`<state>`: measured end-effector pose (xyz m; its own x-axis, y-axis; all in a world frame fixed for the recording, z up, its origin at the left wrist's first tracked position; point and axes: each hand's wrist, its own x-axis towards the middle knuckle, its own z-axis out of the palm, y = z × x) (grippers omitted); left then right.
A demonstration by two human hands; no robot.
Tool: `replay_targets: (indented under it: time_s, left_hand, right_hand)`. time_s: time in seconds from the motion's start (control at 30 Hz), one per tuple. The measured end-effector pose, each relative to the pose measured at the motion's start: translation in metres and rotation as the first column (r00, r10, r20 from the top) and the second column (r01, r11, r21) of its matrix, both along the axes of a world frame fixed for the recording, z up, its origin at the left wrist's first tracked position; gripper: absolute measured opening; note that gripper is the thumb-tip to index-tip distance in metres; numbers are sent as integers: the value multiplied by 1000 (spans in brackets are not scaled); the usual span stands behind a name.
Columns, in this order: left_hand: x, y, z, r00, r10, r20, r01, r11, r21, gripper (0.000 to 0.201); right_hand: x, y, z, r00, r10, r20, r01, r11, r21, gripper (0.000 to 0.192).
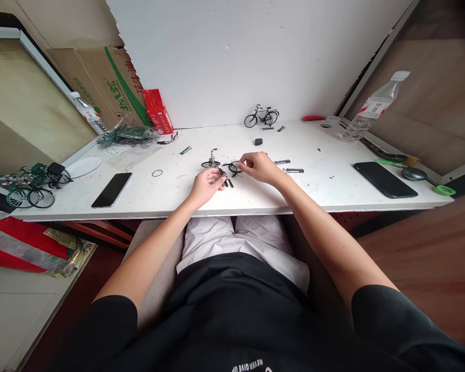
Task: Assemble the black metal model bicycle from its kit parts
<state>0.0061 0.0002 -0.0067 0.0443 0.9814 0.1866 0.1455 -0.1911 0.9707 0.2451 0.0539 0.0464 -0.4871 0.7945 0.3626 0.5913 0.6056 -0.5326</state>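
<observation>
The left hand (206,186) pinches a small dark frame piece (221,173) of a miniature bicycle near the middle of the white worktop (256,194), while the right hand (260,166) grips a tiny black wheel (233,167) in its fingers, right beside that piece. The parts are so small that a slip could flick the wheel away, and the worktop's front edge lies just behind the hands, so it could drop into the lap or to the floor. Loose bits lie close by: a half-built front section (211,161), metal strips (293,170) and a black ring (157,173); a sweeping wrist could scatter them. Open room lies right of the hands, before the black phone (385,179); another phone (112,189) bounds the left.
</observation>
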Motion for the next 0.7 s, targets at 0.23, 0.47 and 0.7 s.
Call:
replay_targets:
  time_s: [0.23, 0.47, 0.7]
  left_hand:
    - [-1, 3, -3, 1000, 3, 30, -4, 1000, 8, 38]
    - [-3, 5, -4, 999, 1, 52, -1, 1000, 9, 40]
    - [-3, 4, -1, 999, 25, 24, -26, 1000, 9, 41]
  right_hand:
    - [-22, -11, -23, 1000, -3, -3, 3, 999, 41, 25]
    - [-26, -10, -31, 989, 92, -116, -94, 996, -9, 26]
    - [-34, -17, -34, 962, 139, -236, -131, 990, 50, 29]
